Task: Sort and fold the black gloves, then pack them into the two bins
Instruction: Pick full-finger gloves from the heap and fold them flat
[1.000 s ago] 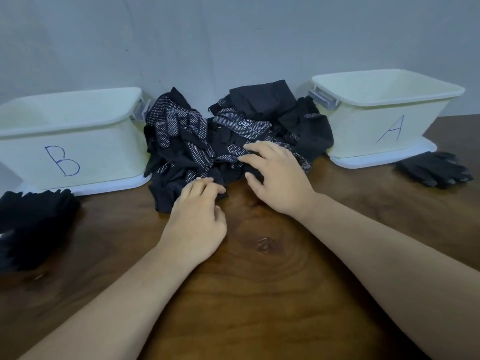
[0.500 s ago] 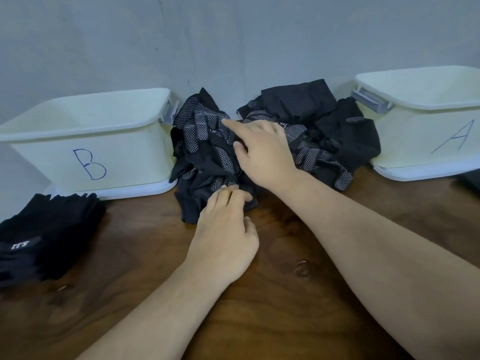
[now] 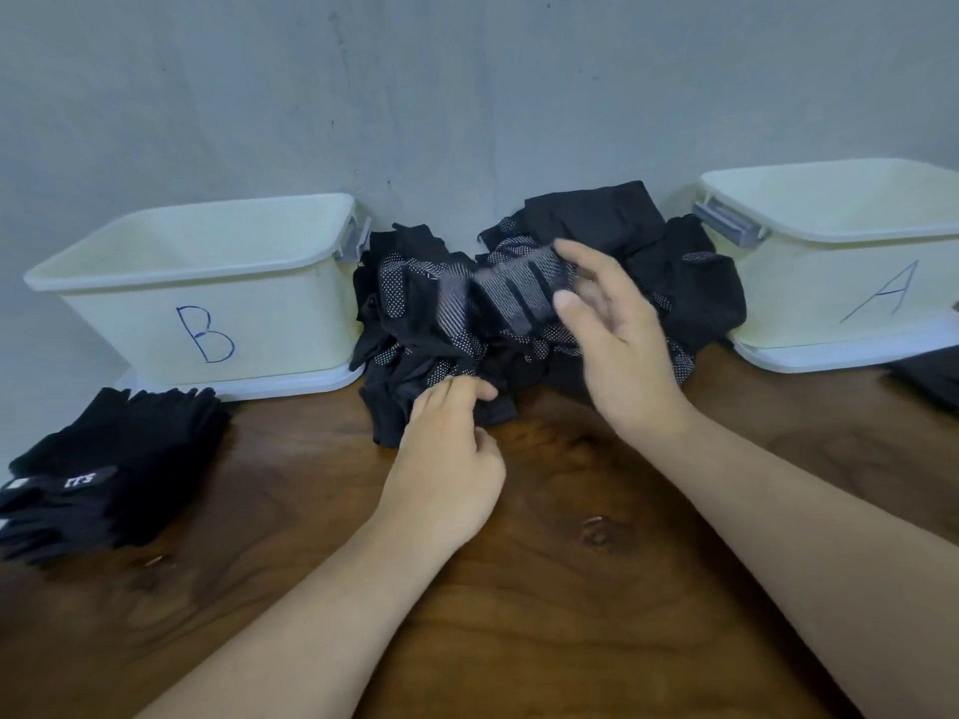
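A heap of black gloves [image 3: 680, 282], many with white grip dots, lies against the wall between two cream bins. Bin B [image 3: 155, 313] stands to the left and bin A [image 3: 830, 303] to the right, both showing bare insides. My right hand [image 3: 617, 339] pinches a dotted glove [image 3: 519, 295] between thumb and fingers and holds it lifted above the heap; the glove is blurred. My left hand [image 3: 451, 448] rests at the heap's near edge, its fingertips pinching a black glove [image 3: 415, 391] there.
A stack of plain black gloves [image 3: 104, 469] with a small white label lies on the wooden table [image 3: 571, 589] at the left, in front of bin B. Another dark glove pile [image 3: 929, 371] shows at the right edge by bin A.
My right hand has lifted a dotted glove off the heap and drawn it up and to the right. My left hand stays at the heap's near edge. The camera has shifted left.
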